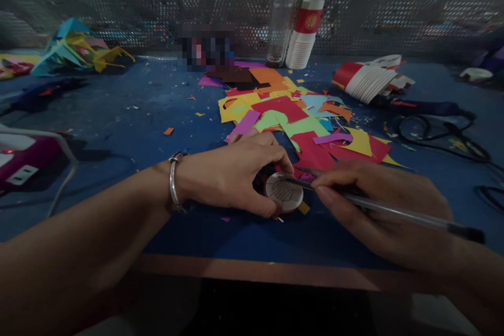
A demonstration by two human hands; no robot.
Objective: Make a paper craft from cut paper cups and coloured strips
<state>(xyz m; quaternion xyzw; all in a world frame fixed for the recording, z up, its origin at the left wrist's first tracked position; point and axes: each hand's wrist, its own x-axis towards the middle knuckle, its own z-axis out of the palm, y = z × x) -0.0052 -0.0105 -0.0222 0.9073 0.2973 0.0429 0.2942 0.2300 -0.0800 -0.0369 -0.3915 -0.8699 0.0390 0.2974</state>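
Note:
My left hand [240,173], with a silver bangle at the wrist, curls its thumb and fingers around a small round white piece [284,194]. Its upper face bears a dark grid drawing with lines around it; whether it is a flat disc or a cup's base I cannot tell. My right hand [389,205] grips a pen with a clear barrel [409,213] and a dark end cap. The pen's tip meets the upper part of the drawing. A thin grey point [305,170] shows beside the right fingers, its rest hidden.
Coloured paper scraps [283,121] spread beyond my hands. A glass bottle [280,21] and stacked paper cups [305,37] stand at the back. More cups [362,81] lie right, near a corded tool [425,106]. A purple power strip [33,160] sits left, below folded paper [79,47].

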